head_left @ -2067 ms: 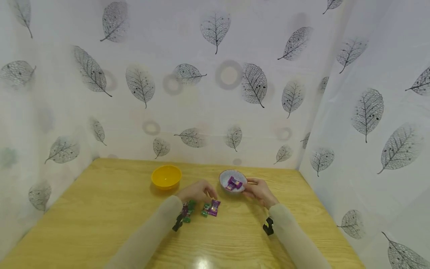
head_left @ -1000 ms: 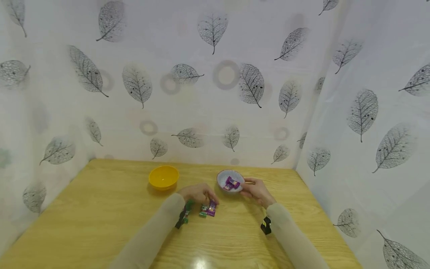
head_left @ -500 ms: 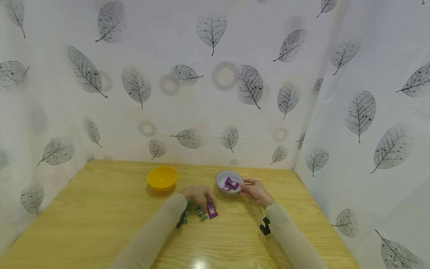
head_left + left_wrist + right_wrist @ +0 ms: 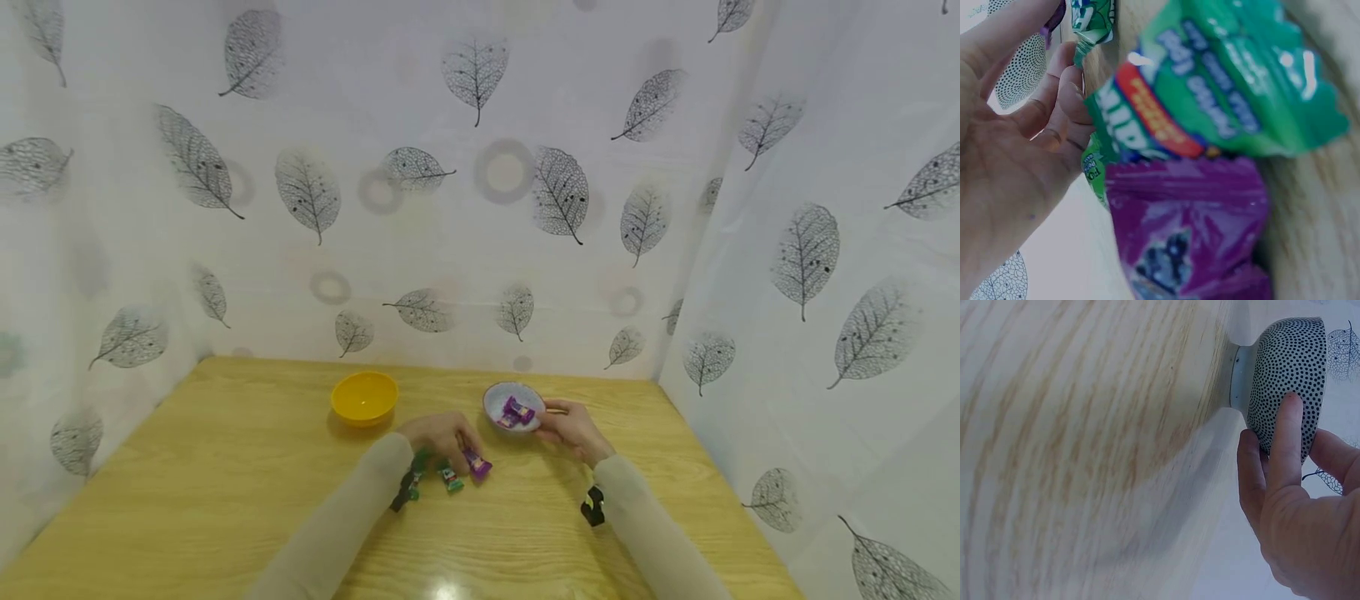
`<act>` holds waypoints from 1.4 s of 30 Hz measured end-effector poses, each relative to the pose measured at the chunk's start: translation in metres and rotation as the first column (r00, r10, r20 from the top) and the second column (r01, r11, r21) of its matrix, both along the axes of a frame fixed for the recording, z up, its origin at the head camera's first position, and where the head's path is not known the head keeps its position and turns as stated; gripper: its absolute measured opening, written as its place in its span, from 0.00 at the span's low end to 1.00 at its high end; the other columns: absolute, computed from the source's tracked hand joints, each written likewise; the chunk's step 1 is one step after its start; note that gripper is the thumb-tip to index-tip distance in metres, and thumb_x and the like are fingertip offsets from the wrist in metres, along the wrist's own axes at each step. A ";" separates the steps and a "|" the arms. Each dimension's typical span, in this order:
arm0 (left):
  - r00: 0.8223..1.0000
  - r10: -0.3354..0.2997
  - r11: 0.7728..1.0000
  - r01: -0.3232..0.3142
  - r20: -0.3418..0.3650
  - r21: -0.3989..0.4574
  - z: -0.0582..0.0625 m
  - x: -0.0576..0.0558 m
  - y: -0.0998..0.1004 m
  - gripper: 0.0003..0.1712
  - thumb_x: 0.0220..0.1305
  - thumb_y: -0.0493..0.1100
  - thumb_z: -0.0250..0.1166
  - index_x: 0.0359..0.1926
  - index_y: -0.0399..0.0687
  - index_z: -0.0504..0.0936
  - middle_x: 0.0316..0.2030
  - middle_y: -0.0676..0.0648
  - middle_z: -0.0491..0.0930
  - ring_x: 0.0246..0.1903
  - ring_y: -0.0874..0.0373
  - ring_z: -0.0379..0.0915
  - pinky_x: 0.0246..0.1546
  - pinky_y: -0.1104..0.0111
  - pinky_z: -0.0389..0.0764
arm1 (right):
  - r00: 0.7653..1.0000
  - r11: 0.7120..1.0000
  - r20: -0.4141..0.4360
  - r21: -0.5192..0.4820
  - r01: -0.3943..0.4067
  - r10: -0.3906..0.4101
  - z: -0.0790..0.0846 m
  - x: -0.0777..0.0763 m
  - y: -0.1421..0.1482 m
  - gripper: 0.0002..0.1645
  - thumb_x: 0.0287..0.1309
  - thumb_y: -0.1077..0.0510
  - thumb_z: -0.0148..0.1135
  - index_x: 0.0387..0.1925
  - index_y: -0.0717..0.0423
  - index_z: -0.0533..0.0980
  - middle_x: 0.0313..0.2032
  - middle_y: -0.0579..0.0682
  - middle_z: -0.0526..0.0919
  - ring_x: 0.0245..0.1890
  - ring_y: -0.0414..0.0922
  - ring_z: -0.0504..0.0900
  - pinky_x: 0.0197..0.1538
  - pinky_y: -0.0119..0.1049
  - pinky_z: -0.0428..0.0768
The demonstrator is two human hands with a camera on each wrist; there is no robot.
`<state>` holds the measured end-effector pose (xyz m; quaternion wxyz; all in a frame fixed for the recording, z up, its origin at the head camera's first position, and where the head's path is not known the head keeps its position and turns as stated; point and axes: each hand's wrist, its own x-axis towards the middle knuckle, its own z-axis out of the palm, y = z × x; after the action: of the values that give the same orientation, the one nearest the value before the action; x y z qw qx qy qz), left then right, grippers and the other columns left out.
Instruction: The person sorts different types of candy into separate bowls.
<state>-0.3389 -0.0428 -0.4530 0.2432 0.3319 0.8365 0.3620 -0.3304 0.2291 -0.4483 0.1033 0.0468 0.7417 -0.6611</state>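
Note:
My left hand (image 4: 442, 435) reaches down to the table, thumb and fingertips pinching a purple-wrapped candy (image 4: 477, 464). Only a sliver of that candy (image 4: 1055, 22) shows in the left wrist view. Beside it lies a green-wrapped candy (image 4: 451, 477). More candies sit under the left wrist, including a green one (image 4: 1210, 81) and a purple one (image 4: 1188, 219) close to that camera. My right hand (image 4: 572, 427) grips the dotted bowl (image 4: 1285, 369) at its right side, thumb at the rim and fingers against the outer wall. Purple candies (image 4: 519, 408) lie inside this bowl.
A yellow bowl (image 4: 364, 400) stands at the back left of the wooden table (image 4: 247, 467). A pale leaf-print curtain (image 4: 420, 250) hangs behind the table and along its sides.
The left hand has come down onto the purple candy and turned it, its outer end swinging to the right. The green candy beside it has shifted slightly. The right hand stays at the bowl.

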 end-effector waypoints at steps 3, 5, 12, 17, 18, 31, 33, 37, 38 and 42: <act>0.998 0.062 0.998 -0.062 0.021 0.025 0.000 0.003 -0.002 0.16 0.51 0.29 0.71 0.42 0.45 0.88 0.36 0.49 0.86 0.34 0.60 0.77 0.37 0.70 0.80 | 1.000 1.000 0.002 -0.002 0.005 -0.005 -0.001 0.000 0.000 0.29 0.66 0.66 0.58 0.65 0.71 0.65 0.54 0.71 0.77 0.29 0.40 0.86 0.38 0.29 0.85; 0.996 0.089 0.995 -0.090 0.022 0.040 0.000 0.004 -0.003 0.15 0.53 0.29 0.71 0.42 0.46 0.88 0.35 0.50 0.87 0.34 0.59 0.78 0.35 0.70 0.80 | 1.000 1.000 0.001 -0.002 0.003 -0.003 -0.002 -0.001 0.000 0.29 0.65 0.66 0.58 0.65 0.71 0.65 0.54 0.71 0.77 0.30 0.40 0.86 0.39 0.29 0.85; 0.990 0.140 0.982 -0.139 0.004 0.124 0.002 0.002 -0.006 0.11 0.52 0.34 0.73 0.38 0.48 0.89 0.31 0.48 0.86 0.29 0.53 0.75 0.29 0.67 0.78 | 1.000 1.000 -0.009 0.001 -0.012 0.012 -0.002 -0.001 0.001 0.30 0.66 0.66 0.57 0.66 0.72 0.63 0.56 0.72 0.75 0.30 0.40 0.86 0.41 0.31 0.85; 0.987 0.147 0.983 -0.137 -0.071 0.126 0.007 -0.002 -0.005 0.10 0.52 0.38 0.75 0.37 0.46 0.88 0.28 0.50 0.84 0.28 0.58 0.72 0.34 0.69 0.76 | 1.000 1.000 -0.014 0.003 0.005 -0.005 0.000 -0.002 0.001 0.29 0.66 0.66 0.58 0.66 0.71 0.65 0.56 0.72 0.76 0.29 0.39 0.86 0.40 0.31 0.85; 0.987 0.149 0.982 -0.140 -0.067 0.124 0.006 -0.002 -0.005 0.10 0.51 0.39 0.75 0.37 0.46 0.89 0.28 0.51 0.84 0.28 0.59 0.72 0.34 0.69 0.75 | 1.000 1.000 -0.017 0.005 -0.001 0.001 0.001 -0.002 0.001 0.29 0.65 0.66 0.58 0.66 0.71 0.64 0.56 0.72 0.76 0.29 0.39 0.86 0.40 0.31 0.85; 0.991 0.137 0.977 -0.133 -0.010 0.167 0.004 -0.003 -0.008 0.08 0.55 0.39 0.73 0.38 0.50 0.89 0.26 0.50 0.83 0.26 0.61 0.67 0.29 0.73 0.69 | 1.000 1.000 -0.009 0.023 0.004 -0.003 0.000 -0.003 0.002 0.29 0.65 0.65 0.58 0.65 0.69 0.65 0.55 0.71 0.77 0.29 0.39 0.85 0.42 0.33 0.85; 0.989 0.149 0.973 -0.148 0.005 0.175 0.006 -0.003 -0.008 0.08 0.55 0.39 0.73 0.39 0.50 0.89 0.25 0.51 0.81 0.26 0.61 0.65 0.29 0.73 0.68 | 1.000 1.000 -0.013 0.026 0.001 -0.001 0.001 -0.003 0.002 0.29 0.66 0.65 0.58 0.66 0.69 0.65 0.56 0.71 0.76 0.29 0.39 0.85 0.42 0.33 0.85; 0.987 0.155 0.967 -0.160 0.041 0.197 0.010 -0.002 -0.008 0.09 0.57 0.38 0.71 0.40 0.47 0.89 0.25 0.51 0.81 0.25 0.61 0.64 0.27 0.73 0.67 | 1.000 1.000 -0.015 0.027 0.003 -0.003 0.001 -0.003 0.001 0.28 0.66 0.66 0.57 0.65 0.70 0.66 0.57 0.71 0.76 0.29 0.40 0.86 0.42 0.33 0.85; 0.987 0.155 0.967 -0.161 0.045 0.197 0.010 -0.002 -0.008 0.09 0.57 0.38 0.71 0.40 0.47 0.89 0.25 0.50 0.81 0.25 0.61 0.64 0.28 0.73 0.68 | 1.000 1.000 -0.015 0.027 0.004 -0.003 0.001 -0.003 0.001 0.28 0.65 0.66 0.57 0.65 0.70 0.66 0.56 0.71 0.76 0.30 0.40 0.86 0.42 0.33 0.85; 0.982 0.180 0.962 -0.187 0.057 0.198 0.006 -0.004 -0.007 0.09 0.59 0.41 0.70 0.42 0.49 0.88 0.31 0.48 0.85 0.28 0.60 0.68 0.30 0.72 0.72 | 1.000 1.000 -0.015 0.015 0.002 -0.002 -0.001 -0.001 0.000 0.28 0.65 0.67 0.57 0.65 0.72 0.65 0.56 0.72 0.76 0.31 0.41 0.86 0.41 0.32 0.85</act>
<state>-0.3424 -0.0494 -0.4470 0.1894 0.2690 0.8176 0.4725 -0.3311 0.2295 -0.4491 0.0967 0.0433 0.7473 -0.6560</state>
